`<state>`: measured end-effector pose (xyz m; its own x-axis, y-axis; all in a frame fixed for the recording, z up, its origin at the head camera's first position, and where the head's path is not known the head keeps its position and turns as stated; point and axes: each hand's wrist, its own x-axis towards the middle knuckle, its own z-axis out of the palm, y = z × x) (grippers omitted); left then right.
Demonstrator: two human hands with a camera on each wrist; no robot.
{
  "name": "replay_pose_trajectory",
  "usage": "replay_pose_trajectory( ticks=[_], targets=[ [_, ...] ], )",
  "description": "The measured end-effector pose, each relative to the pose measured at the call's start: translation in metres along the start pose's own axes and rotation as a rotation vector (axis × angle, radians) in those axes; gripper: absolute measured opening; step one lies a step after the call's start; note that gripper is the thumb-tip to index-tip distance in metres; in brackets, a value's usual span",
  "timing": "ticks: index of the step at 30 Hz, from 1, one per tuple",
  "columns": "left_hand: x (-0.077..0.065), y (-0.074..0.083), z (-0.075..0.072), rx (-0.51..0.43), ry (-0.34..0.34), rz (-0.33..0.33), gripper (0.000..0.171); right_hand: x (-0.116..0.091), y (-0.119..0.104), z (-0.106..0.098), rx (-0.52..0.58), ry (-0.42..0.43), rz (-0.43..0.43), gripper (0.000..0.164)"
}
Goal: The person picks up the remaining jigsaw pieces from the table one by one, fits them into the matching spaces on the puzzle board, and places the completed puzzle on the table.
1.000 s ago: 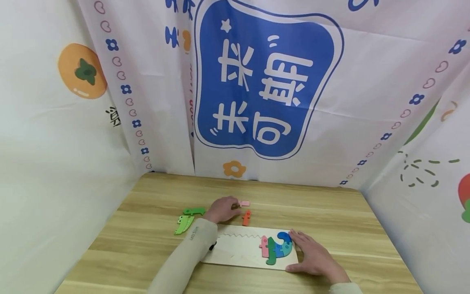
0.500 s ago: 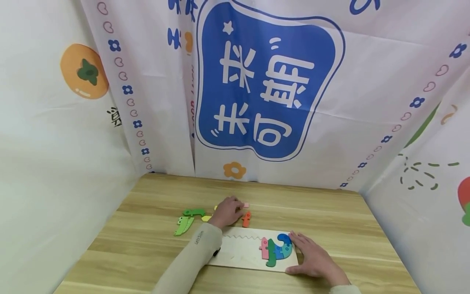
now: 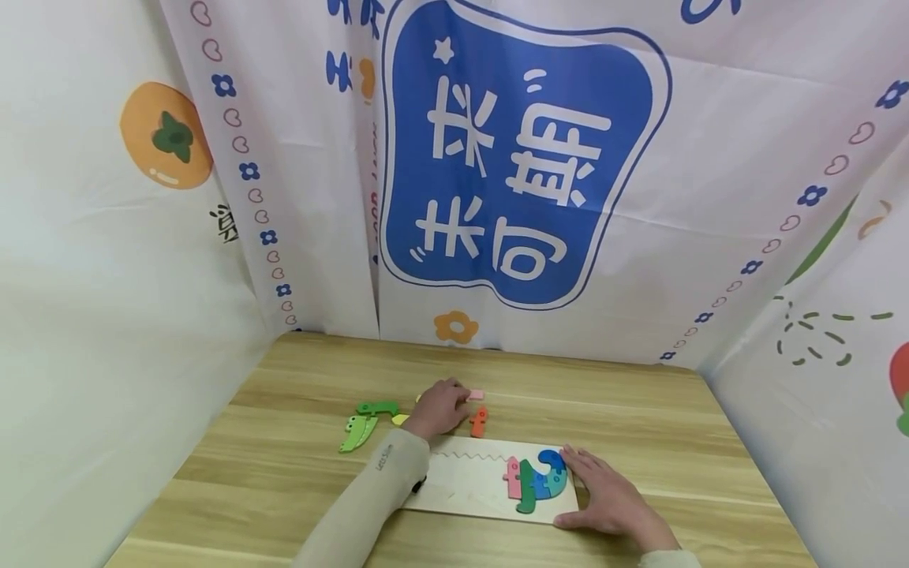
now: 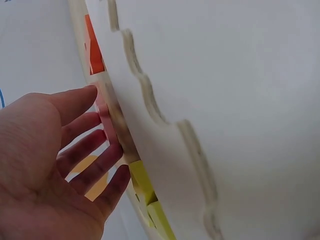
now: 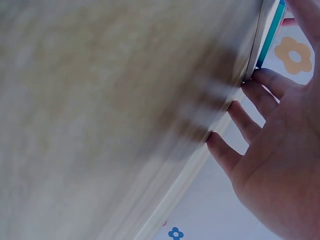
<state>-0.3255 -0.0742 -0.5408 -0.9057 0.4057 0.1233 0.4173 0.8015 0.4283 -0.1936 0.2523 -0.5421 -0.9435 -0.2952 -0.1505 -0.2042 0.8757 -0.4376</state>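
The left hand (image 3: 440, 408) rests on the worktop (image 3: 639, 418) just behind the puzzle board (image 3: 461, 481), its fingers straight and loosely spread, the tips over a pink piece (image 3: 475, 394) lying toward the far edge. In the left wrist view the fingers (image 4: 90, 150) reach toward that pink piece (image 4: 103, 112); whether they touch it I cannot tell. An orange piece (image 3: 479, 420) lies just beside the hand, between it and the board's far edge. A yellow piece (image 3: 400, 420) peeks out at the wrist, and two green pieces (image 3: 365, 422) lie near it toward the worktop's left edge.

The right hand (image 3: 611, 497) lies flat on the board's right end, fingers spread, tips touching the blue piece (image 3: 551, 461) of the fitted cluster. That cluster of pink, green and blue pieces (image 3: 534, 483) sits in the board's right part. The board lies near the worktop's front edge, about midway along it. Printed cloth (image 3: 518, 158) hangs behind the far edge.
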Motion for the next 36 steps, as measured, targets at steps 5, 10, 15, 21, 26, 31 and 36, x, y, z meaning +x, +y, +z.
replay_pose_trajectory(
  ticks=[5,10,15,21,26,31,36],
  targets=[
    [0.0021,-0.0016,-0.0006,-0.037,0.006,-0.016,0.027,0.0001,0.0001,-0.0012,-0.002,0.005,0.002,0.116],
    [0.0009,-0.0013,0.0,-0.048,0.016,-0.012,0.022,0.0004,0.0005,-0.0012,0.002,0.002,0.001,0.116],
    [-0.0018,0.0006,0.0005,-0.052,0.034,-0.004,0.016,0.0009,0.0016,0.0007,0.0,-0.003,0.005,0.115],
    [-0.0038,0.0001,0.0022,-0.091,0.042,-0.028,0.035,0.0017,0.0026,0.0026,-0.001,-0.006,0.017,0.116],
    [-0.0033,0.0027,0.0036,-0.04,0.044,-0.075,0.05,0.0012,0.0019,0.0021,0.001,-0.009,0.016,0.116],
    [-0.0018,0.0044,0.0044,-0.001,0.033,-0.105,0.045,0.0004,0.0014,0.0011,0.002,-0.003,-0.002,0.115],
    [-0.0012,0.0055,0.0038,0.007,0.016,-0.079,0.041,0.0004,0.0013,0.0006,-0.003,-0.002,-0.005,0.115]
  ],
)
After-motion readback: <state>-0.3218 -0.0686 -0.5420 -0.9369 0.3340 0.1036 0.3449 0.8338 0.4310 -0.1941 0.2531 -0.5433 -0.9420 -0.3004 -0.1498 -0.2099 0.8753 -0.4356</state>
